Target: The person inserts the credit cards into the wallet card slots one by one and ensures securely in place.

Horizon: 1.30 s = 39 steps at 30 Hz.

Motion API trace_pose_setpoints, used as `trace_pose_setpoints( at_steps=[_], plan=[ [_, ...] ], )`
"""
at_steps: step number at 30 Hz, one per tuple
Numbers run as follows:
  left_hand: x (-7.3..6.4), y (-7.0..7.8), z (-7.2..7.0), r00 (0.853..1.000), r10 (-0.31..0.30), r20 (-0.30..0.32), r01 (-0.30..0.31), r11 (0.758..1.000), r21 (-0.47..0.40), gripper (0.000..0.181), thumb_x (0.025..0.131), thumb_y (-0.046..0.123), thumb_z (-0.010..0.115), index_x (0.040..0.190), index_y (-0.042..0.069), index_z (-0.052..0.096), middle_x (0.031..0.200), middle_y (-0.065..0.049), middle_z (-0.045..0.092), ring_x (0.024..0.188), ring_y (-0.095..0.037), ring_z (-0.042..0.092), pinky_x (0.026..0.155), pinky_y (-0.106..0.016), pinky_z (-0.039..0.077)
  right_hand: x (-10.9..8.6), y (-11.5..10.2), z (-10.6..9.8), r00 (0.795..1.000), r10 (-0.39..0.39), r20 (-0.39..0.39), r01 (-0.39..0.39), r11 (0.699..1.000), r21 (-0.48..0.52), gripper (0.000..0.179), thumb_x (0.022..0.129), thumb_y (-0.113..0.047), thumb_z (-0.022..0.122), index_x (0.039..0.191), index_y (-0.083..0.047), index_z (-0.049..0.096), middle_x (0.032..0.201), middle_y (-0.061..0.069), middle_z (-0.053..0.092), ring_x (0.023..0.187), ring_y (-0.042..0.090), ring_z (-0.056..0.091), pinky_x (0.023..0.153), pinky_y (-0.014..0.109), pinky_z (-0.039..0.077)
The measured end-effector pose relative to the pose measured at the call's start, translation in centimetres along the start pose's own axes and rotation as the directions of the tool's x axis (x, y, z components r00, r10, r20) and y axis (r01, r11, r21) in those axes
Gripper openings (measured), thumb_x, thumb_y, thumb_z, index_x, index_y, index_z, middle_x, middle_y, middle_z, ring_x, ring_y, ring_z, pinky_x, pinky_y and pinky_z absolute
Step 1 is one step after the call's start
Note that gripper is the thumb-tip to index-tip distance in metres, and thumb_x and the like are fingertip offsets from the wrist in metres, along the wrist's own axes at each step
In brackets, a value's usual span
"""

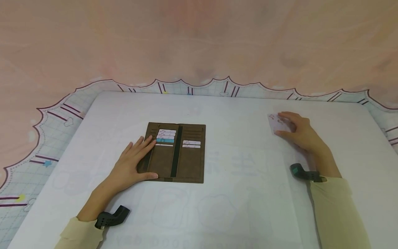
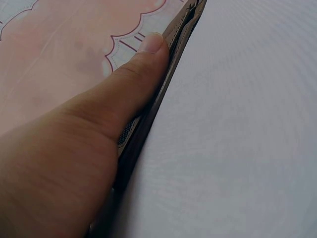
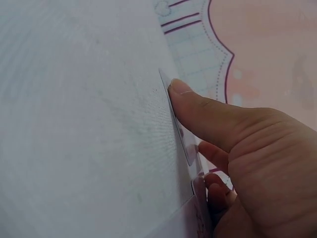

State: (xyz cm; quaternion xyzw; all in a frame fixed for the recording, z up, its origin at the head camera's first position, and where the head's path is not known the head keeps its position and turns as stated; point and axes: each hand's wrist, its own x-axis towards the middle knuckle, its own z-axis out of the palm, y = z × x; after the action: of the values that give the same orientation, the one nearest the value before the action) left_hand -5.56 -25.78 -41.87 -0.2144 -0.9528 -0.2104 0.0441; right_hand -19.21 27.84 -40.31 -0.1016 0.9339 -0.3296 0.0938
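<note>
An open brown wallet (image 1: 190,164) lies flat on the white table, with several white cards (image 1: 191,142) and a blue card (image 1: 165,140) showing in its slots. My left hand (image 1: 132,164) rests on the wallet's left side, fingers spread and thumb along the lower edge. In the left wrist view, the thumb (image 2: 133,74) lies on the wallet's edge (image 2: 171,69). Farther right, my right hand (image 1: 300,133) holds a white card (image 1: 273,121) with reddish marks between thumb and fingers. The right wrist view shows this card (image 3: 184,144) edge-on; the fingers partly hide it.
The white tabletop (image 1: 236,207) spreads around the wallet and card. Beyond its far edge runs a scalloped, patterned cloth border (image 1: 230,89) against a peach-coloured cloth (image 1: 199,41). A black wrist camera sits on each wrist. In the right wrist view, a pale flat piece (image 3: 173,223) lies near the fingers.
</note>
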Motion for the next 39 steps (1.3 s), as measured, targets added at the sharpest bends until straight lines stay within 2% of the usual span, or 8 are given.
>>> trace_pose_setpoints(
  at_steps=[11, 16, 22, 25, 32, 39],
  plan=[
    [-0.1, 0.0, 0.1, 1.000, 0.000, -0.001, 0.000, 1.000, -0.001, 0.102, 0.071, 0.053, 0.078, 0.152, 0.018, 0.027, 0.157, -0.010, 0.022, 0.144, -0.033, 0.012, 0.115, -0.050, 0.003, -0.2, -0.6, -0.2, 0.999, 0.013, 0.040, -0.012, 1.000, -0.015, 0.074, 0.088, -0.041, 0.067, 0.150, -0.018, 0.033, 0.154, 0.016, 0.022, 0.137, 0.043, 0.013, 0.105, 0.066, 0.019],
    [0.0, 0.1, 0.0, 1.000, 0.002, 0.000, -0.002, 1.000, -0.003, 0.102, 0.071, 0.052, 0.078, 0.153, 0.018, 0.027, 0.157, -0.010, 0.022, 0.144, -0.034, 0.012, 0.115, -0.050, 0.003, -0.2, -0.8, -0.3, 0.996, 0.063, 0.058, -0.061, 0.997, -0.036, 0.079, 0.086, -0.048, 0.067, 0.151, -0.021, 0.030, 0.155, 0.016, 0.016, 0.137, 0.044, 0.012, 0.102, 0.070, 0.020],
    [0.0, 0.2, 0.0, 1.000, 0.000, 0.002, 0.000, 1.000, -0.006, 0.102, 0.071, 0.052, 0.078, 0.153, 0.018, 0.027, 0.157, -0.010, 0.022, 0.144, -0.034, 0.012, 0.115, -0.050, 0.003, -0.1, -0.8, -0.4, 0.997, 0.070, 0.044, -0.067, 0.996, -0.050, 0.084, 0.082, -0.052, 0.069, 0.151, -0.021, 0.031, 0.151, 0.021, 0.016, 0.132, 0.045, 0.017, 0.099, 0.071, 0.024],
    [0.0, 0.1, 0.0, 1.000, 0.000, 0.002, 0.000, 1.000, -0.005, 0.102, 0.071, 0.052, 0.078, 0.153, 0.018, 0.027, 0.157, -0.009, 0.022, 0.144, -0.034, 0.012, 0.115, -0.050, 0.002, 0.0, -0.8, -0.3, 0.998, 0.053, 0.016, -0.052, 0.998, -0.046, 0.085, 0.081, -0.049, 0.072, 0.151, -0.021, 0.032, 0.146, 0.023, 0.017, 0.127, 0.045, 0.023, 0.098, 0.069, 0.028],
    [0.0, 0.1, -0.1, 1.000, 0.003, 0.000, -0.003, 1.000, -0.001, 0.102, 0.070, 0.052, 0.078, 0.152, 0.018, 0.028, 0.157, -0.010, 0.022, 0.144, -0.034, 0.012, 0.115, -0.050, 0.003, -0.1, -1.1, -0.1, 0.998, 0.044, -0.055, -0.044, 0.999, 0.001, 0.085, 0.080, -0.040, 0.077, 0.150, -0.018, 0.033, 0.135, 0.023, 0.017, 0.111, 0.041, 0.034, 0.088, 0.055, 0.038],
    [0.0, 0.1, -0.2, 1.000, 0.002, 0.004, -0.002, 1.000, -0.003, 0.102, 0.071, 0.052, 0.078, 0.152, 0.017, 0.027, 0.157, -0.010, 0.022, 0.144, -0.033, 0.011, 0.115, -0.050, 0.002, -0.3, -1.5, -0.1, 0.996, 0.031, -0.085, -0.030, 0.999, 0.016, 0.083, 0.081, -0.035, 0.078, 0.149, -0.018, 0.033, 0.135, 0.022, 0.014, 0.102, 0.037, 0.039, 0.080, 0.046, 0.039]
  ],
)
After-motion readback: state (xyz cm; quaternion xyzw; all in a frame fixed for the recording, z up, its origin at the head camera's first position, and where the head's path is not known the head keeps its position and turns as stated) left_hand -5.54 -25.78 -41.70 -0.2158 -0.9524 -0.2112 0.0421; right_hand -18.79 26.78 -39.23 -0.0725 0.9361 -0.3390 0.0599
